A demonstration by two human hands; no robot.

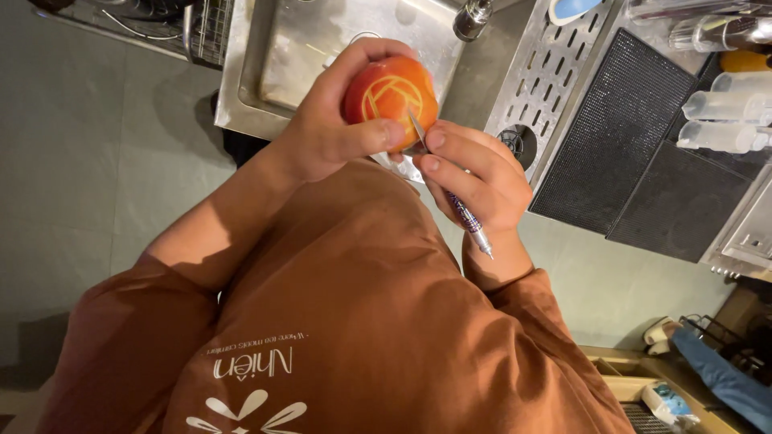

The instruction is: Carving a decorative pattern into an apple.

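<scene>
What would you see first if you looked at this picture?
First, the round red-orange fruit near the top middle, with a pale pattern of crossing lines in a circle cut into its skin. The left hand cups it over the steel sink, while the right hand presses a thin carving knife to its side.

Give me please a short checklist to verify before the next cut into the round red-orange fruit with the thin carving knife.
1. Left hand wraps the round red-orange fruit firmly: ok.
2. Right hand holds the thin carving knife like a pen: ok.
3. Blade tip rests on the fruit's carved pattern: ok.
4. Left thumb lies clear of the blade: not ok, it is very near.
5. Blade sharpness: cannot tell.
6. Steel sink lies under the fruit: ok.
</scene>
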